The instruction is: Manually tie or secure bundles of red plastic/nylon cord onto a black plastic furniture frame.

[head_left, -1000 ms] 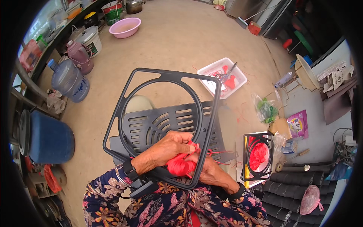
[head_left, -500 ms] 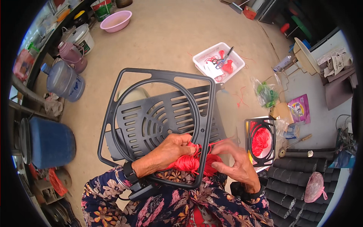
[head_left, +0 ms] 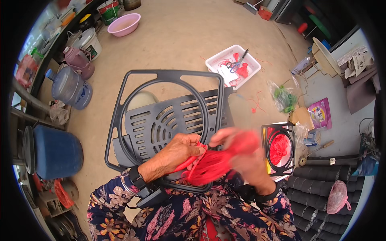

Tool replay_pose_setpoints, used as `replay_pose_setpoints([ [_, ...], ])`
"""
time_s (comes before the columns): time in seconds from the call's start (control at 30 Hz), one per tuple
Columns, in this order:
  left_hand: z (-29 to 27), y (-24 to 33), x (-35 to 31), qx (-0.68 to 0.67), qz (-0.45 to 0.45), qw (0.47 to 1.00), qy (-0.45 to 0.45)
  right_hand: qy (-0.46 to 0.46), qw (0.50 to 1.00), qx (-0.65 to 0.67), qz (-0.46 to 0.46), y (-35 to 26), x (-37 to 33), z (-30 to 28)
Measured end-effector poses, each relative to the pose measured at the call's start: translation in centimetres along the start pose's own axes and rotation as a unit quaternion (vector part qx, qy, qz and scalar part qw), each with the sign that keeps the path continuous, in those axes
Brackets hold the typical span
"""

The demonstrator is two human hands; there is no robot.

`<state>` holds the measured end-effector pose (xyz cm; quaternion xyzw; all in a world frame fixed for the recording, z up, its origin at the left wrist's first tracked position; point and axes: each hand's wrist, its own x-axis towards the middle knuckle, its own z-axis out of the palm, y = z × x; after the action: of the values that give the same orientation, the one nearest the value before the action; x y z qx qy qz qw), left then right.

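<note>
From the left, the long side of my black frame (head_left: 162, 74) shows no cord at all, and neither do its top bar and the upper sweep of the round ring (head_left: 206, 120) inside it, so I judge this work to be at an early point. Red shows only around the lower right of the ring, where my left hand (head_left: 183, 150) sits with thumb and forefinger pinching a strand of the red cord (head_left: 211, 166); whether that strand is tied there or merely held, I cannot tell. Just to the right, my right hand (head_left: 251, 168) is so blurred that I cannot say how tightly its fingers close around the bundle. Plenty of cord hangs loose between my two hands, and the left and top of the ring are bare.

As for looks, the frame tilts above my lap, in front of a dark slotted panel (head_left: 177, 105), four-sided and smooth, with gaps at the corners around the ring. The cord goes from a narrow part at my left hand into a fanned sheaf of thin, bright strands, smeared toward my right. Farther right, a white tray (head_left: 257, 66) on the floor holds scissors (head_left: 237, 62) and red scraps, and a second frame (head_left: 278, 173) lies over a red heap (head_left: 278, 148)
</note>
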<state>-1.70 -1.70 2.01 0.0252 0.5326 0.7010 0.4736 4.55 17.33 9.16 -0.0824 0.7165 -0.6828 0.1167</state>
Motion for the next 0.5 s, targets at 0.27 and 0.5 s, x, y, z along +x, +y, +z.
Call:
replay_pose_setpoints([
  [0.27, 0.8, 2.6, -0.4, 0.113, 0.013, 0.992, -0.054, 0.073, 0.933, 0.344, -0.08, -4.5, -0.5, -7.7],
  [0.5, 0.6, 0.9, 2.4, 0.135, -0.031, 0.99, -0.04, 0.086, 0.936, 0.325, 0.105, -3.1, 0.3, -3.3],
])
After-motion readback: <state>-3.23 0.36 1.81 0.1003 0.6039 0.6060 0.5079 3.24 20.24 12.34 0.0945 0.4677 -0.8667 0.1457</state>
